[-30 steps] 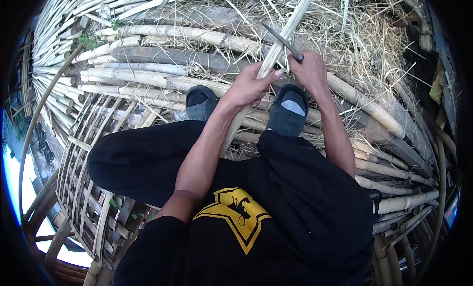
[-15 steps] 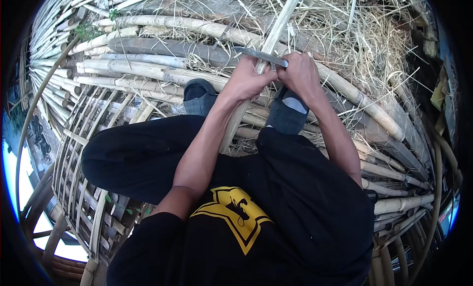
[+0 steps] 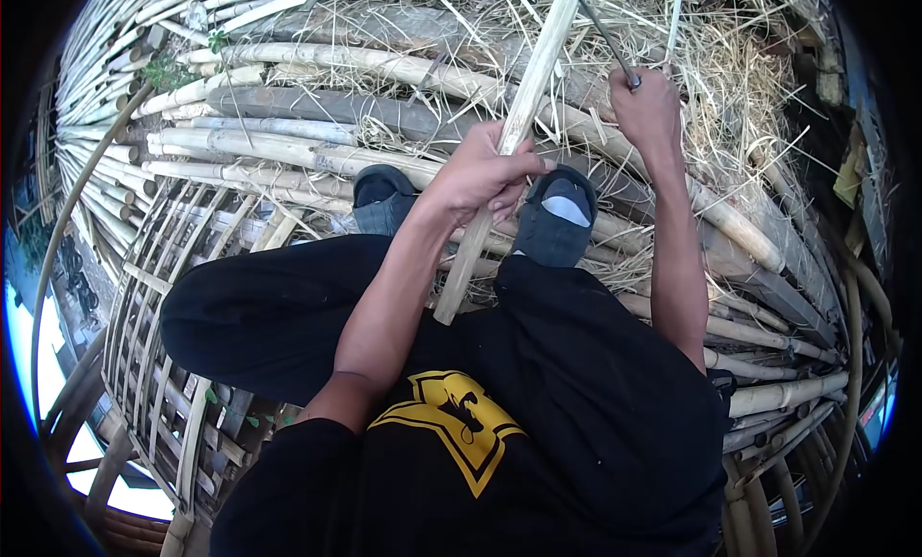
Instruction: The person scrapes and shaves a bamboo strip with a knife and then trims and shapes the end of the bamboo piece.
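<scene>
My left hand [image 3: 488,173] is wrapped round a pale split bamboo strip [image 3: 538,72], thumb across its face. The strip slants from near my lap up past the top edge of the view. Off to the right, my right hand [image 3: 648,110] is closed on the handle of a knife [image 3: 605,36]. Its thin dark blade points up and left, apart from the strip. Most of the handle is hidden in my fist. Below my hands are my two dark sandals, the left [image 3: 382,197] and the right [image 3: 559,216].
Bamboo poles [image 3: 317,154] lie side by side under my feet. Loose shavings [image 3: 735,106] are heaped at the upper right. A woven bamboo lattice [image 3: 158,317] stands at my left, and more stacked poles [image 3: 783,399] lie at the right.
My right hand has moved up and right with the knife, away from the strip and my left hand. The blade has turned from nearly level to steep. My left hand still grips the strip.
</scene>
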### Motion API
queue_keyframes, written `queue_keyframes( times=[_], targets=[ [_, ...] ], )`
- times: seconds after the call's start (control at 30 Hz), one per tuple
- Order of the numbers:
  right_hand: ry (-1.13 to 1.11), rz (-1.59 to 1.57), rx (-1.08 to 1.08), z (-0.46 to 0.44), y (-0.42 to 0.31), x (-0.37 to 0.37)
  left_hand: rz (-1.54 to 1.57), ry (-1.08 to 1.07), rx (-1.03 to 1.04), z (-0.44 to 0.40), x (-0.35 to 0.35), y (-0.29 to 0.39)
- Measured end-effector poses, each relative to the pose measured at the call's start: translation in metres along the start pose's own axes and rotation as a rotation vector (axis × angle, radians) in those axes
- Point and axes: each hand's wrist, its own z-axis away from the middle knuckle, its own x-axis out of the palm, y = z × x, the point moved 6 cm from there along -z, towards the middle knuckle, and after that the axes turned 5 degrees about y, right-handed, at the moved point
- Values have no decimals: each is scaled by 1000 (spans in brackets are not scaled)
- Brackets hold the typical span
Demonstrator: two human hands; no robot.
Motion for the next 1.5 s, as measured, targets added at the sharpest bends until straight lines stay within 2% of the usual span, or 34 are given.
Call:
queue_keyframes(
  times=[0.07,0.13,0.17,0.23,0.27,0.3,0.47,0.53,0.6,0.63,0.7,0.77,0.9,0.97,1.1,1.17,1.23,1.3,1.37,1.4,1.43,1.5],
  targets=[
    [-94,10,-190,28,-18,20,-13,49,13,-1,-5,6],
    [-94,-45,-378,53,-39,37,-19,68,13,2,-8,7],
    [-97,-47,-381,56,-40,47,-8,61,13,3,-5,6],
    [-149,-160,-367,56,-42,60,-1,54,13,4,-4,4],
    [-134,-35,-371,52,-41,60,-5,71,16,3,-8,1],
    [-129,-38,-373,48,-43,59,-10,86,21,3,-9,2],
    [-22,107,-110,7,-23,43,96,30,-2,8,-4,6],
    [103,64,135,-34,29,28,107,-58,-85,22,1,-5],
    [203,138,177,-43,51,-15,38,-15,-75,23,-1,-13],
    [200,76,192,-44,59,-27,-11,32,-59,21,-5,-15],
    [198,80,112,-35,59,-38,60,43,-31,14,-11,-7],
    [82,-3,147,-3,32,-32,29,50,-1,8,-8,2],
    [-128,-4,-226,50,-23,27,-61,120,44,6,-5,7],
    [-177,-56,-320,67,-39,56,-134,172,45,8,-1,8],
    [-156,-36,-315,52,-46,62,-147,156,69,6,-15,-1],
    [5,122,-171,23,-28,46,-133,119,18,13,-10,-3],
    [65,129,75,-26,17,25,-115,85,-35,22,-5,-12],
    [197,133,141,-50,55,-12,-127,7,-54,26,1,-23],
    [200,119,186,-45,61,-46,-163,-2,-39,24,1,-19],
    [206,126,186,-36,59,-51,-191,73,-7,20,-2,-12],
    [166,124,160,-27,51,-51,-215,148,27,15,-4,-6],
    [65,98,82,-6,31,-39,-237,122,41,11,-2,2]
  ],
)
